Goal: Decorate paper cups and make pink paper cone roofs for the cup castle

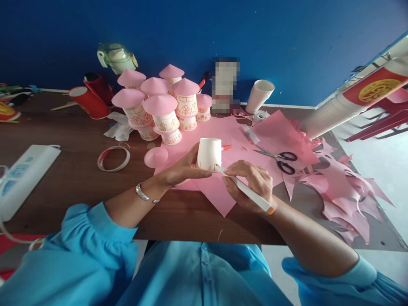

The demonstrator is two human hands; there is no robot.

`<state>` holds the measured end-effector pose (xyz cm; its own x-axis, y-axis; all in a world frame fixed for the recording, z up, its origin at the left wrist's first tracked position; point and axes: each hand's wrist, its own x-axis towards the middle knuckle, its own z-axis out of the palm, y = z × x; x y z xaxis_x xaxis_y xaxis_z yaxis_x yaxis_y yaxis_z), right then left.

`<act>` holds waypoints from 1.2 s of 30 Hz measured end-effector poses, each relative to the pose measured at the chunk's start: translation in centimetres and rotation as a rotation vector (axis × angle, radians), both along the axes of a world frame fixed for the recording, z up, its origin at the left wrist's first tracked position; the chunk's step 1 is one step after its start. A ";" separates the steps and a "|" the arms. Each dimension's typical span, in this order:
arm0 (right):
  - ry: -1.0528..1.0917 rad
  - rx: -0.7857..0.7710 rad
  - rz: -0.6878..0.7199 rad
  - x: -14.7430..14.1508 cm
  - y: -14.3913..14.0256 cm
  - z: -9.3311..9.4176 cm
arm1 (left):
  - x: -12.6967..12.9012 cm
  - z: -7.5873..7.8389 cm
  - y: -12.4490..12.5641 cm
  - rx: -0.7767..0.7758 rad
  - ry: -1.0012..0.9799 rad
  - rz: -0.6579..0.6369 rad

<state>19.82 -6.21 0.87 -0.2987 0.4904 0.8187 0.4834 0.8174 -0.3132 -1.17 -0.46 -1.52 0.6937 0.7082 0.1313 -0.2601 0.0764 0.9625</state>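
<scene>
My left hand (185, 166) is closed around a white paper cup (209, 152), which it holds upside down above pink paper. Short yellowish-green strokes show along the cup's wide lower rim. In my right hand (250, 182) is a white marker pen (251, 195) with an orange end; its tip meets the cup near the lower right of the rim. Behind the cup lies another pen with a red-orange tip (226, 147). Several little cup towers (165, 123) with pink cone roofs and drawn flowers stand beyond my left hand, and a loose pink cone (156, 157) lies nearer.
Black-handled scissors (280, 159), a glue tube (250, 134) and pink paper scraps (344, 191) lie to the right. Stacked white cups (259, 95) stand by the wall. At left are a tape roll (114, 159), a red cup (89, 103) and a white power strip (30, 180).
</scene>
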 end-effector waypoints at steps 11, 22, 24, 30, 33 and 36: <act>-0.027 -0.021 -0.001 -0.1 -0.1 0.1 | 0.0 0.5 0.1 -0.028 0.019 -0.030; -0.033 -0.022 0.001 -0.1 0.1 -0.2 | -0.3 0.0 0.1 -0.041 0.015 -0.052; -0.029 -0.022 0.005 0.0 0.2 -0.2 | -0.2 0.1 0.1 -0.036 0.021 -0.054; -0.025 -0.028 0.008 0.0 0.1 -0.2 | -0.2 0.3 -0.1 -0.039 0.029 -0.043; -0.033 -0.034 0.009 0.0 0.1 -0.2 | -0.2 0.5 -0.1 -0.039 0.044 -0.044; -0.034 -0.037 0.014 0.0 0.1 -0.3 | -0.2 0.7 0.0 -0.023 0.057 -0.051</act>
<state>19.83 -6.11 0.61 -0.3332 0.5157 0.7893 0.4828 0.8124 -0.3269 -1.36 -0.51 -0.85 0.7345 0.6744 0.0751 -0.2007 0.1102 0.9734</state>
